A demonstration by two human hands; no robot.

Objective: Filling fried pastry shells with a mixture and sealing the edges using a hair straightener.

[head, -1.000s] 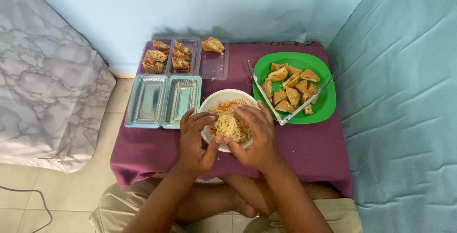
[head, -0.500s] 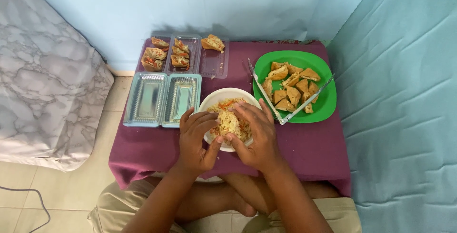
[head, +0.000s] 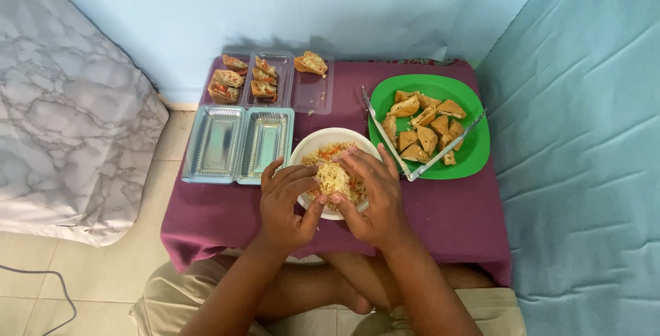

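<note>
Both hands meet over a white bowl of shredded yellow and orange filling. My left hand and my right hand together hold a piece of fried pastry topped with a clump of filling, pinched between thumbs and fingertips above the bowl's near side. To the right lies a green plate with several fried golden triangles, and metal tongs rest across it.
A low table under a purple cloth carries an empty clear two-part tray at left and a tray of filled pieces at the back. A marbled grey mattress lies left; a blue curtain hangs right.
The clump of filling has been pressed smaller and more compact between my hands. My hands shifted slightly toward the bowl's near edge.
</note>
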